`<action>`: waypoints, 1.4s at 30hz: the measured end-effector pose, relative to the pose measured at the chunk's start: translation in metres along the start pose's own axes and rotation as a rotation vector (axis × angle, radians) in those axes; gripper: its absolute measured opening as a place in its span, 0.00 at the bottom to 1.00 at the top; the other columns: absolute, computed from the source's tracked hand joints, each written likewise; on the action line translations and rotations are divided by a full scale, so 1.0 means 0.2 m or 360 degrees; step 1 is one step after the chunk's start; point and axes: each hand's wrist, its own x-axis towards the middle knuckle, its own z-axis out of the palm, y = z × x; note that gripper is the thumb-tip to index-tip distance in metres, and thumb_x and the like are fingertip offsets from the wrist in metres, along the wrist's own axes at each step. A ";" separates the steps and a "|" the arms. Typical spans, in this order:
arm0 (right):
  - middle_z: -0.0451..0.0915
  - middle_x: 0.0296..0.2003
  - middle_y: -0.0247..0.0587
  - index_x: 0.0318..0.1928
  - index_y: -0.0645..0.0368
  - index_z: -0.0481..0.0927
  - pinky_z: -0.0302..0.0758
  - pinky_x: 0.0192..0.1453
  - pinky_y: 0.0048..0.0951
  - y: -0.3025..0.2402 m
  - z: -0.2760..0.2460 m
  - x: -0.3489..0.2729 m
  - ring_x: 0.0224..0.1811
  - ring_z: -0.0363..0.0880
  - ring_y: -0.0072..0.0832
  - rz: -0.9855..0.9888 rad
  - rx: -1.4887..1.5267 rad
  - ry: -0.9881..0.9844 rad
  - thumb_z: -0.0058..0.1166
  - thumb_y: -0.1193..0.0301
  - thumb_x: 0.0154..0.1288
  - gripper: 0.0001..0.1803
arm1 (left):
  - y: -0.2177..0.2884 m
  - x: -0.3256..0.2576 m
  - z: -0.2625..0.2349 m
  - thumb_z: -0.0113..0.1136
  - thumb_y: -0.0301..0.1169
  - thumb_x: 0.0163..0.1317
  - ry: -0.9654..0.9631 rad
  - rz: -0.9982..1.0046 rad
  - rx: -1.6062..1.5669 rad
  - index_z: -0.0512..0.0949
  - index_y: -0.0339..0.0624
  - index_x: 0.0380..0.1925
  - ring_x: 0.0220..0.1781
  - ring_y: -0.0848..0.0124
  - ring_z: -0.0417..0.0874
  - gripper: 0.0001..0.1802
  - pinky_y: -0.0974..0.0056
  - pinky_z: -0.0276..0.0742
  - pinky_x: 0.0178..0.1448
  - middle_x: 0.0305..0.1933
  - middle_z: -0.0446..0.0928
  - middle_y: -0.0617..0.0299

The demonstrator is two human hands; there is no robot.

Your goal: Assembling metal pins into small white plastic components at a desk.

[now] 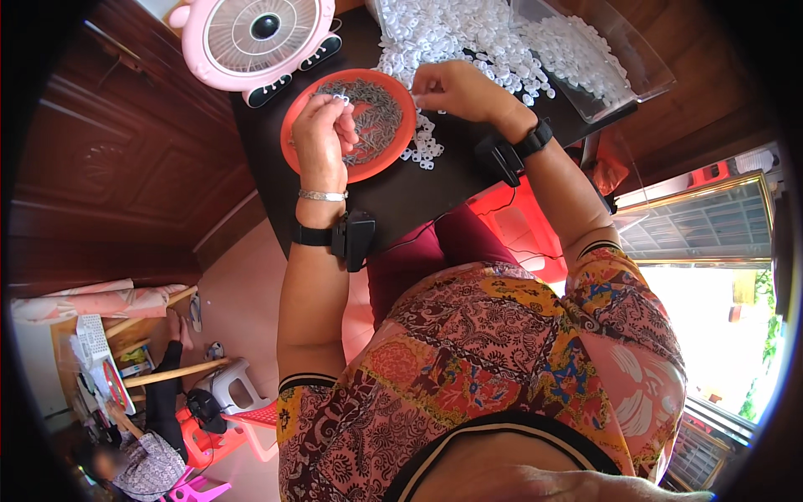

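My left hand is over an orange basin, its thumb and fingers closed on a small white plastic piece. Thin grey metal nails are spread across the basin floor. Just past the basin's right rim, my right hand has its fingertips pinched together; what they hold, if anything, is too small to make out. Beside that hand a large heap of small white plastic pieces covers the back of the dark table. More white pieces lie below it, several showing holes.
A pink fan stands behind the basin on the left. At the back right sits a clear plastic bin of white pieces. A red stool is under the table's near side. Another person sits at the lower left.
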 end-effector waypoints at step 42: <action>0.81 0.29 0.32 0.41 0.61 0.82 0.76 0.34 0.17 -0.21 0.14 0.26 0.31 0.78 0.16 -0.0090 0.2097 0.0217 0.59 0.76 0.60 0.08 | -0.02 -0.03 0.04 0.55 0.30 0.60 0.0102 0.0093 0.0044 0.77 0.38 0.27 0.17 0.79 0.72 0.07 0.77 0.62 0.20 0.21 0.75 0.63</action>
